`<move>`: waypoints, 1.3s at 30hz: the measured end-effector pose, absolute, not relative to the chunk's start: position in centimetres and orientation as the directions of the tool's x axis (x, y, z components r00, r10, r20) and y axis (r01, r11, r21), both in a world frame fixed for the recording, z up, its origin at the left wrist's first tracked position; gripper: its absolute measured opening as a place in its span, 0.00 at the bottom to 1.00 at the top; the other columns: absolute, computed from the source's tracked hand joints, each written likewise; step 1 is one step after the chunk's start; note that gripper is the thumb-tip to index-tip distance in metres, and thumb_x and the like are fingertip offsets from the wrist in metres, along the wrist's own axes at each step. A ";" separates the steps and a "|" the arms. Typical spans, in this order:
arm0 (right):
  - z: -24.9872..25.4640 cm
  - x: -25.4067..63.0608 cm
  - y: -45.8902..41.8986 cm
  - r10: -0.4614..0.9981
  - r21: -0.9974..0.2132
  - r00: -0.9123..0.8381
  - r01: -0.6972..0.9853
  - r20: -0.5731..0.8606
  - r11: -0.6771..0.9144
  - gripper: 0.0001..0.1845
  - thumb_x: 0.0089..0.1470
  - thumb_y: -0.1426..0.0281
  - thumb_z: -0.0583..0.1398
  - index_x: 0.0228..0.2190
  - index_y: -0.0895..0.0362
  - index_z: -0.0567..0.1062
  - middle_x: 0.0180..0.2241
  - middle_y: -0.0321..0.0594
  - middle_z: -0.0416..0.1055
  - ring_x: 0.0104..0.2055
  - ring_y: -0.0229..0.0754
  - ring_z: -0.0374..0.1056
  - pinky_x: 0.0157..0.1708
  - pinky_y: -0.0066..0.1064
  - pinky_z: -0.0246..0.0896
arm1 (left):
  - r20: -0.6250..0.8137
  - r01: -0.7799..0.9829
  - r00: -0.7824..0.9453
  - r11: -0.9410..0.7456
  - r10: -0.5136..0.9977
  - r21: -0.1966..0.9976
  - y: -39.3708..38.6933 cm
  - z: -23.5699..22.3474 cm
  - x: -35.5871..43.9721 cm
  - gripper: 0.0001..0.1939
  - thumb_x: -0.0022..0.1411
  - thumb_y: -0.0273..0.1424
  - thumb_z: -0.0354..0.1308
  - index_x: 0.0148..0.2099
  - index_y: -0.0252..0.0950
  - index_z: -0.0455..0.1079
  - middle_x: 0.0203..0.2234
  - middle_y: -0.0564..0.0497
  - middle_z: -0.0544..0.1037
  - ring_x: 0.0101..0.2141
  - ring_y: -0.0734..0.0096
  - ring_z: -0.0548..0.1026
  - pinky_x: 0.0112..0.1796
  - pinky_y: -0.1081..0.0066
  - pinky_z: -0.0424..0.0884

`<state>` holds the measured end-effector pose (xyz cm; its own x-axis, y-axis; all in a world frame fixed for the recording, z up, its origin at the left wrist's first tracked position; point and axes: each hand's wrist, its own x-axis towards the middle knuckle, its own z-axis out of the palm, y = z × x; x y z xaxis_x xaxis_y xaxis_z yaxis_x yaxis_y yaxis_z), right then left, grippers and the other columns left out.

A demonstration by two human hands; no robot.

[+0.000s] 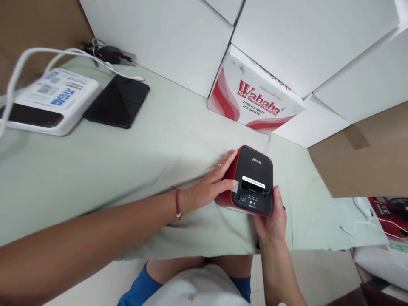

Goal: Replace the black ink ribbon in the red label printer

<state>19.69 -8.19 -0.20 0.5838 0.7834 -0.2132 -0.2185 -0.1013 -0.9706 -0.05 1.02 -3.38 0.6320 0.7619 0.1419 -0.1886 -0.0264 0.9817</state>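
A small red and black receipt printer [256, 170] is held between my two hands over the cloth, its black top facing up. A white warning label lies beside the dark paper slot, with small icons and a button below it. My left hand [216, 182] lies along the red left side, fingers stretched up the wall and the thumb on a silvery sticker at the top's edge. My right hand [276, 216] wraps the lower right corner, thumb on the right side; its other fingers are hidden underneath.
A pale green cloth [134, 170] covers the table. A white Wahaha carton [255, 95] stands behind, against white boxes. On the left lie a black phone [117, 102], a white device [47, 106] with a white cable, and keys [110, 53]. A brown carton [363, 157] stands right.
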 end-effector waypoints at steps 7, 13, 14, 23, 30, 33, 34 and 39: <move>1.3 18.0 -4.7 0.898 -0.975 0.418 -0.216 -0.138 -0.050 0.31 0.60 0.45 0.69 0.56 0.52 0.84 0.61 0.41 0.82 0.69 0.52 0.73 0.73 0.50 0.65 | 0.170 -0.192 0.517 -0.080 0.839 0.978 1.1 -2.0 -0.4 0.51 0.76 0.57 0.50 0.86 0.44 0.30 0.85 0.55 0.27 0.83 0.56 0.26 0.81 0.53 0.29; 1.6 17.7 -0.3 0.947 -0.973 0.285 -0.210 -0.150 -0.091 0.33 0.58 0.42 0.69 0.52 0.54 0.85 0.60 0.43 0.82 0.69 0.55 0.73 0.70 0.51 0.69 | 0.096 -0.331 0.322 0.017 0.942 0.944 4.2 -2.1 -0.1 0.45 0.74 0.51 0.56 0.85 0.47 0.44 0.85 0.55 0.42 0.83 0.53 0.39 0.81 0.50 0.35; 1.8 18.0 -0.2 0.958 -0.976 0.254 -0.198 -0.136 -0.086 0.34 0.58 0.41 0.68 0.52 0.54 0.85 0.60 0.44 0.82 0.68 0.56 0.73 0.69 0.51 0.70 | 0.085 -0.361 0.316 0.037 0.945 0.932 4.5 -2.4 -0.2 0.46 0.72 0.49 0.59 0.84 0.48 0.46 0.84 0.56 0.45 0.83 0.50 0.42 0.81 0.48 0.37; 4.3 19.7 -3.8 0.927 -0.807 0.070 0.520 0.368 0.281 0.25 0.74 0.55 0.60 0.65 0.48 0.78 0.68 0.44 0.75 0.71 0.49 0.70 0.73 0.50 0.63 | 0.121 -0.557 0.370 0.116 0.921 0.822 4.1 -3.8 -0.9 0.53 0.62 0.42 0.67 0.83 0.44 0.49 0.82 0.49 0.55 0.81 0.46 0.50 0.80 0.48 0.44; 3.1 16.8 -4.3 0.747 -0.377 -0.197 0.765 0.635 0.522 0.15 0.74 0.67 0.58 0.47 0.51 0.87 0.48 0.44 0.86 0.56 0.51 0.75 0.58 0.51 0.73 | 0.140 -0.557 0.345 0.083 0.928 0.826 4.5 -3.6 -0.5 0.53 0.60 0.40 0.65 0.82 0.43 0.49 0.82 0.48 0.56 0.81 0.45 0.51 0.80 0.48 0.47; 1.9 16.8 -5.5 0.756 -0.386 -0.169 0.777 0.633 0.497 0.17 0.73 0.69 0.59 0.54 0.48 0.86 0.56 0.43 0.84 0.60 0.51 0.74 0.61 0.53 0.71 | 0.118 -0.527 0.340 0.085 0.933 0.845 4.8 -3.4 -0.4 0.58 0.56 0.37 0.64 0.83 0.43 0.44 0.82 0.47 0.56 0.80 0.43 0.54 0.79 0.46 0.51; 1.6 16.8 -5.9 0.760 -0.390 -0.166 0.778 0.628 0.492 0.18 0.73 0.69 0.59 0.56 0.47 0.85 0.58 0.43 0.83 0.61 0.51 0.74 0.62 0.54 0.70 | 0.110 -0.523 0.335 0.087 0.936 0.848 4.9 -3.3 -0.4 0.59 0.54 0.36 0.64 0.83 0.43 0.43 0.82 0.46 0.56 0.79 0.43 0.55 0.78 0.46 0.52; -0.2 16.6 -6.7 0.741 -0.372 -0.141 0.794 0.656 0.481 0.25 0.72 0.71 0.59 0.65 0.43 0.79 0.63 0.42 0.80 0.65 0.51 0.74 0.66 0.55 0.67 | 0.099 -0.479 0.298 0.059 0.949 0.876 5.8 -3.4 -0.4 0.62 0.49 0.34 0.64 0.83 0.44 0.42 0.84 0.47 0.46 0.83 0.46 0.41 0.80 0.46 0.45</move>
